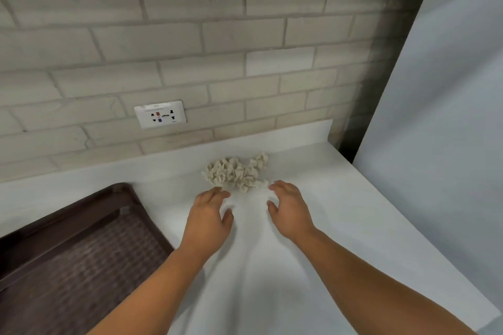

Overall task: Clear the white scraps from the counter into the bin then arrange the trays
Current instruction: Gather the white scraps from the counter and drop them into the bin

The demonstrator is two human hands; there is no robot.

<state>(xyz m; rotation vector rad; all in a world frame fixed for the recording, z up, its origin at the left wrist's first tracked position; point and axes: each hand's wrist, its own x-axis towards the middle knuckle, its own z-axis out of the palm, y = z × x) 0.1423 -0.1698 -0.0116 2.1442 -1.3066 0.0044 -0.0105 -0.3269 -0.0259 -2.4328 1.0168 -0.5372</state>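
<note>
Forearms, both bare, enter from the bottom edge and are cut off there. The left hand (pixel 209 215) lies palm down over the white counter (pixel 272 280). Its fingers (pixel 215 194) are loosely spread and slightly bent and hold nothing. Their tips reach the near left edge of the white scraps (pixel 235 173) and appear to touch the closest piece, though contact cannot be confirmed. The right hand (pixel 290 211) is likewise relaxed and empty, thumb apart from the fingers. Its fingertips (pixel 279 187) sit just beside the near right edge of the pile; whether they touch cannot be told.

The scraps form one loose heap on the counter, close to the raised back lip, between and just beyond the two hands. Single pieces are blurred and cannot be counted.

A dark brown tray (pixel 81 253) with a woven-pattern base lies on the counter to the left, well apart from the heap and cut off by the left and bottom edges. Behind, a pale brick wall (pixel 190 35) carries a white socket plate (pixel 160 115) with illegible markings. A plain pale panel (pixel 449 90) fills the right side.
</note>
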